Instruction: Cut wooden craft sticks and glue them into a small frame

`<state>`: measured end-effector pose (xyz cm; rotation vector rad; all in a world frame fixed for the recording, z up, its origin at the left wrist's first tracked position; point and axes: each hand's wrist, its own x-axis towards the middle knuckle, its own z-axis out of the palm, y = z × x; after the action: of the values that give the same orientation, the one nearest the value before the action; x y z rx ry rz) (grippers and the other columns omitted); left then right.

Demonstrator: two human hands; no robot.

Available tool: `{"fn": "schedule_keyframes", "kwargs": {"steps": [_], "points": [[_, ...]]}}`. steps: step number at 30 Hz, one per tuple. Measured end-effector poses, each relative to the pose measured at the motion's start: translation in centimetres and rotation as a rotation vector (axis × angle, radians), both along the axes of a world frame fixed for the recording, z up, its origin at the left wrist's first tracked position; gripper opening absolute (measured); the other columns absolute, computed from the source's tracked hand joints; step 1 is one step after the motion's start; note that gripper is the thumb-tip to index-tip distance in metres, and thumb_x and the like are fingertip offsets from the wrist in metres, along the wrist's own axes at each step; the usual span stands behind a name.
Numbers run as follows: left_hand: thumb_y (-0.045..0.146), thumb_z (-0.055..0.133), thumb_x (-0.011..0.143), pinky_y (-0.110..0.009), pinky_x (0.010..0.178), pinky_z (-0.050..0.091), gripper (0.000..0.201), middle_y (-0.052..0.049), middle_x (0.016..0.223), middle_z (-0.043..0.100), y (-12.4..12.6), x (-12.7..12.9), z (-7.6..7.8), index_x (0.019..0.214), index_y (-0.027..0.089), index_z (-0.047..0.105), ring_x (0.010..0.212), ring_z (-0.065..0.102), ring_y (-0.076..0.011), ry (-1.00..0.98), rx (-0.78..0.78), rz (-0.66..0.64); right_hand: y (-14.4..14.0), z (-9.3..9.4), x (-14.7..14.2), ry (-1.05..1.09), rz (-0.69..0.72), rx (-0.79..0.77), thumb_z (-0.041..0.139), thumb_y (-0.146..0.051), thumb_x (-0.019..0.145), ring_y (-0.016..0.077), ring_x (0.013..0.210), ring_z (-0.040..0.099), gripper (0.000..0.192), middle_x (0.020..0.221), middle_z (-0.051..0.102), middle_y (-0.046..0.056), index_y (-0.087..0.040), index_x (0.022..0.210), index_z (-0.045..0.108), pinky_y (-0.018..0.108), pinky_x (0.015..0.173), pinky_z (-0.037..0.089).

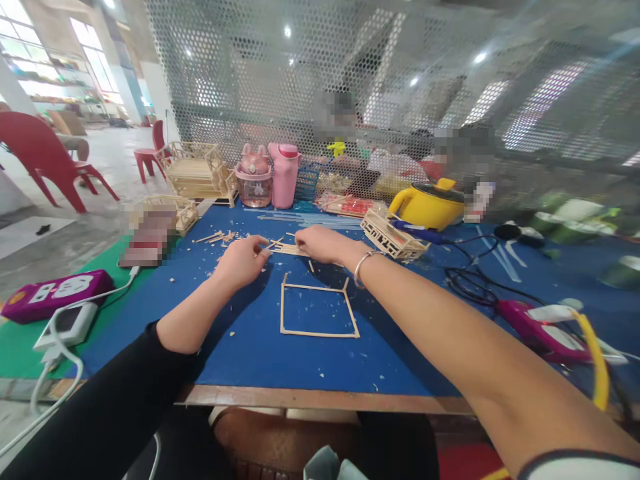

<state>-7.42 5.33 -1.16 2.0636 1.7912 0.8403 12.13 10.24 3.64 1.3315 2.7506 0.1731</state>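
Left hand (243, 259) & right hand (320, 243) pinch thin wooden sticks (290, 250); forearm sweep could knock square stick frame (319, 311) apart.

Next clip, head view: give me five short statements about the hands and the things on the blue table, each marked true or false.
1. Both hands, left hand and right hand, touch thin wooden sticks. True.
2. A square stick frame lies nearer the person than the hands. True.
3. The right wrist is bare. False: it wears a bracelet.
4. The yellow pot stands left of the pink bottle. False: it stands to its right.
5. The table cover is red. False: blue.
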Motion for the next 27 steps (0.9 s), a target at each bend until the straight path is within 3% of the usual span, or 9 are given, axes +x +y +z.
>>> {"fn": "schedule_keyframes", "kwargs": {"steps": [3, 6, 10, 15, 21, 24, 27], "points": [[0.033, 0.05, 0.08, -0.03, 0.075, 0.048, 0.034, -0.005, 0.089, 0.071, 0.1, 0.1, -0.1, 0.109, 0.02, 0.063, 0.08, 0.064, -0.0196, 0.006, 0.014, 0.01, 0.3, 1.0, 1.4, 0.069, -0.032, 0.024, 0.044, -0.017, 0.085, 0.0148, 0.079, 0.061, 0.029, 0.096, 0.07, 0.008, -0.015, 0.107, 0.062, 0.022, 0.063, 0.037], [0.033, 0.05, 0.08, -0.031, 0.075, 0.048, 0.034, -0.006, 0.088, 0.071, 0.0, 0.2, -0.1, 0.107, 0.019, 0.064, 0.078, 0.064, -0.0201, -0.012, 0.019, -0.012, 0.3, 1.4, 2.1, 0.043, -0.049, -0.06, 0.053, -0.015, 0.078, 0.0145, 0.076, 0.062, 0.042, 0.093, 0.071, 0.006, -0.017, 0.119, 0.058, 0.021, 0.064, 0.038], [0.034, 0.05, 0.08, -0.031, 0.074, 0.048, 0.034, -0.005, 0.088, 0.071, -0.1, 0.2, 0.0, 0.107, 0.02, 0.064, 0.079, 0.064, -0.0204, -0.02, 0.043, -0.02, -0.4, 1.0, 1.1, -0.063, -0.097, -0.19, 0.059, -0.014, 0.073, 0.017, 0.074, 0.065, 0.034, 0.085, 0.073, 0.005, -0.019, 0.104, 0.07, 0.023, 0.065, 0.041], [0.034, 0.05, 0.08, -0.03, 0.073, 0.048, 0.034, -0.005, 0.086, 0.071, -0.1, 0.1, 0.0, 0.108, 0.019, 0.063, 0.078, 0.064, -0.0194, -0.023, 0.049, -0.021, -1.4, 0.4, -1.1, -0.131, -0.175, -0.203, 0.063, -0.01, 0.068, 0.0195, 0.069, 0.066, 0.023, 0.074, 0.073, 0.009, -0.013, 0.088, 0.075, 0.024, 0.063, 0.043], [0.034, 0.051, 0.08, -0.03, 0.073, 0.047, 0.034, -0.005, 0.088, 0.071, -0.1, 0.2, 0.0, 0.108, 0.02, 0.064, 0.079, 0.063, -0.02, -0.013, 0.055, -0.015, -1.8, 0.0, -2.3, -0.15, -0.203, -0.155, 0.063, -0.002, 0.059, 0.0218, 0.074, 0.066, 0.026, 0.079, 0.073, 0.014, -0.011, 0.08, 0.076, 0.024, 0.063, 0.044], [0.034, 0.051, 0.08, -0.031, 0.074, 0.046, 0.034, -0.005, 0.087, 0.071, 0.0, 0.0, -0.1, 0.108, 0.02, 0.063, 0.08, 0.063, -0.0207, -0.005, 0.051, -0.01, -1.8, 1.2, -1.8, -0.076, -0.217, -0.112, 0.062, -0.007, 0.063, 0.018, 0.073, 0.066, 0.025, 0.083, 0.074, 0.01, -0.014, 0.083, 0.075, 0.021, 0.06, 0.043], [0.035, 0.05, 0.08, -0.031, 0.074, 0.046, 0.034, -0.005, 0.088, 0.07, 0.1, -0.2, 0.1, 0.107, 0.02, 0.064, 0.08, 0.063, -0.0206, -0.017, 0.082, 0.022, -2.4, 3.7, 0.4, 0.014, -0.266, -0.042, 0.057, -0.011, 0.067, 0.0139, 0.068, 0.064, 0.027, 0.082, 0.073, 0.005, -0.016, 0.088, 0.073, 0.019, 0.056, 0.042]]}}
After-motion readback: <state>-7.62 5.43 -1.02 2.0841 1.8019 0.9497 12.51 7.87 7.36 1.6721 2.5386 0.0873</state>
